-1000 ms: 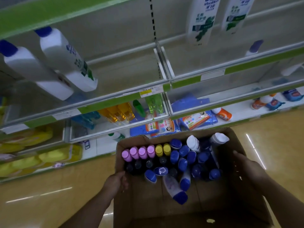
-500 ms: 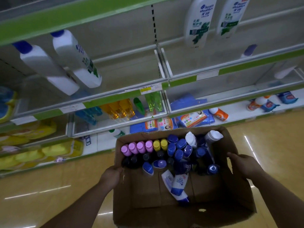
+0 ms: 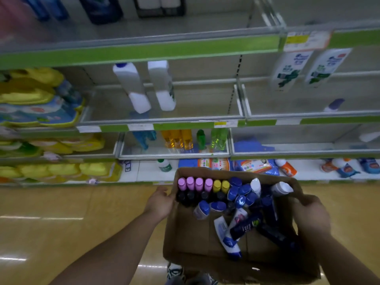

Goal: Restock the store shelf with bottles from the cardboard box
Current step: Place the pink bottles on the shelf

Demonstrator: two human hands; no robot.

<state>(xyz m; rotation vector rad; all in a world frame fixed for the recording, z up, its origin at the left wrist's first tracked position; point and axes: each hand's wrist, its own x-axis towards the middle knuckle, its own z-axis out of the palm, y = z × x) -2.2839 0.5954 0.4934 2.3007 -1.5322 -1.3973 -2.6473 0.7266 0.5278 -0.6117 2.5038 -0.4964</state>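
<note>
Down in front of the shelf (image 3: 144,51), the cardboard box (image 3: 205,233) is being held up off the floor (image 3: 61,223), between both hands. It's only partly full, and the bottles (image 3: 240,194) are all bunched toward the far wall. That wall has a neat row of four pink caps (image 3: 193,184) and then two yellow caps (image 3: 221,186), with a row of black caps (image 3: 197,195) just in front of them. To their right it's a jumble of blue caps with a couple of white bottle tops poking up. A few bottles have tipped over onto the bare cardboard, including a white one with a blue cap (image 3: 230,239) and a dark blue one (image 3: 246,225) lying across it.

The right hand (image 3: 310,214) is grabbing the box's right wall, fingers curled over the top edge. The left hand (image 3: 162,202) is up against the outside of the left wall with the thumb sticking up. I honestly can't tell if those fingers are flat on the cardboard or hooked around it.

On the shelf itself, two white bottles (image 3: 144,87) stand side by side on the middle tier, with orange bottles (image 3: 178,138) one tier down and yellow packs (image 3: 30,87) off to the left.

Everything's pretty blurry, so the labels are unreadable. The stuff on the top tier is cut off by the frame, and the right forearm covers the box's near right corner.
</note>
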